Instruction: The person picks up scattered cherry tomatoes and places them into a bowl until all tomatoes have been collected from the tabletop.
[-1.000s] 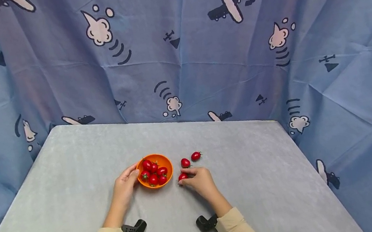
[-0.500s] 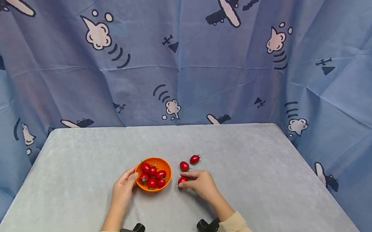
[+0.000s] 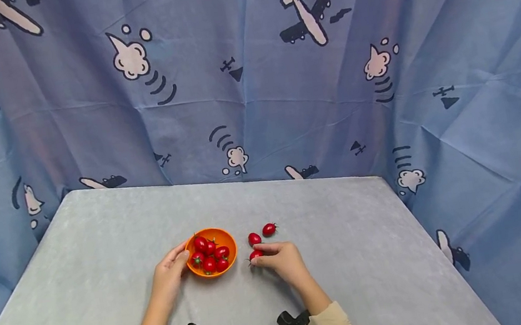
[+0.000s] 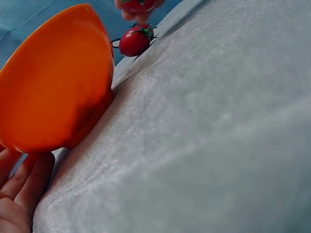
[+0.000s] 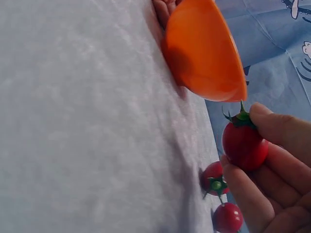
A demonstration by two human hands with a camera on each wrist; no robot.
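From the head view, the left hand [image 3: 169, 270] rests its fingers against the side of an orange bowl [image 3: 228, 253] full of tomatoes. The right hand [image 3: 281, 260] pinches one tomato [image 3: 256, 255] just right of the bowl. Two more tomatoes [image 3: 261, 234] lie near, on the gray table [image 3: 356, 260].

In the left wrist view, fingers [image 4: 24, 179] touch the bowl's [image 4: 53, 82] bottom edge, quite straight.

In the right wrist view, the thumb and fingers [image 5: 272, 160] squeeze the tomato [image 5: 244, 144], lifted off the table.

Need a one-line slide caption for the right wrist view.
Right hand pinches a cherry tomato beside the orange bowl; two more tomatoes lie on the grey table.
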